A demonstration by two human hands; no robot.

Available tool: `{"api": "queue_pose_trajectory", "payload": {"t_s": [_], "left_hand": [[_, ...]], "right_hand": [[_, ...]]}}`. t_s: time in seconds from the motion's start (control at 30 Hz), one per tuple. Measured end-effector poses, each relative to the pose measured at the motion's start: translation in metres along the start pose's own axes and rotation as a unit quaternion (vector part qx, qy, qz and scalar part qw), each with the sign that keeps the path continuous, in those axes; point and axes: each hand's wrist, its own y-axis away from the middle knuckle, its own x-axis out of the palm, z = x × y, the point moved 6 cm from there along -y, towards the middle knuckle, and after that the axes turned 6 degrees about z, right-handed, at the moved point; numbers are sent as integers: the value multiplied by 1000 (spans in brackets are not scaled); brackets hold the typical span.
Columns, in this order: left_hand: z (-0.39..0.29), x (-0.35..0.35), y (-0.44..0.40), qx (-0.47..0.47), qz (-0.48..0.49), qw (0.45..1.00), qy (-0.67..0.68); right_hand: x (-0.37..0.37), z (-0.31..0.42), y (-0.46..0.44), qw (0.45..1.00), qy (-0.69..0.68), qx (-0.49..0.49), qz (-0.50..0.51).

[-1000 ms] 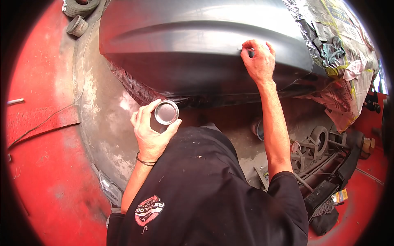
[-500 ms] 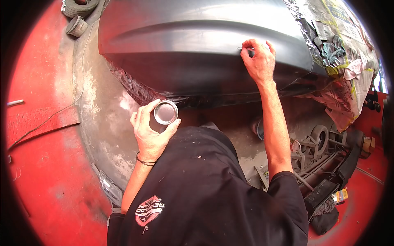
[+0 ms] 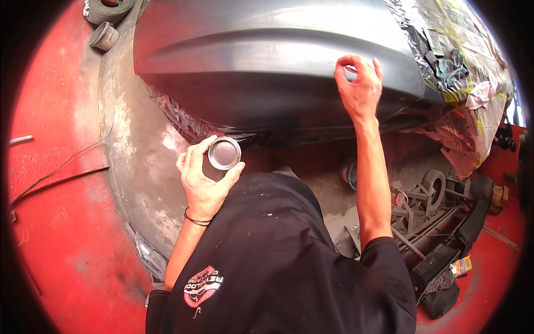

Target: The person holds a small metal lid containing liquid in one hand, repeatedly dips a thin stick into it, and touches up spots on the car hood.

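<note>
A small round metal tin [image 3: 225, 153], its rim towards me, is held by my left hand [image 3: 203, 178] between thumb and fingers. My right hand [image 3: 360, 89] is over the smooth dark grey car panel [image 3: 245, 55], near its raised curved crease. Thumb and index finger pinch together there, the other fingers lifted. A fine dark line shows by the fingertips, but what they hold is too small to make out. Whether the fingertips touch the panel I cannot tell.
Newspaper [image 3: 473, 33] and dark plastic sheeting [image 3: 192, 119] border the panel. A tyre [image 3: 108, 11] and a round can [image 3: 104, 36] are at far left. Metal frames and small wheels [image 3: 434, 186] lie at right. A cable [image 3: 61, 167] crosses the floor at left.
My right hand has shifted a little to the right along the panel, still pinching. My left hand and the tin stay in place.
</note>
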Motion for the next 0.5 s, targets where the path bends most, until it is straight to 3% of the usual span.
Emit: {"api": "queue_pose_trajectory", "payload": {"t_s": [0.1, 0.27, 0.5], "left_hand": [[0, 1, -1, -2, -4, 1000, 2], [1, 2, -4, 3, -2, 1000, 8], [3, 10, -10, 28, 17, 999, 26]], "right_hand": [[-27, 17, 12, 999, 0, 13, -49], [-42, 72, 51, 997, -65, 6, -35], [-27, 139, 98, 987, -141, 2, 76]]}}
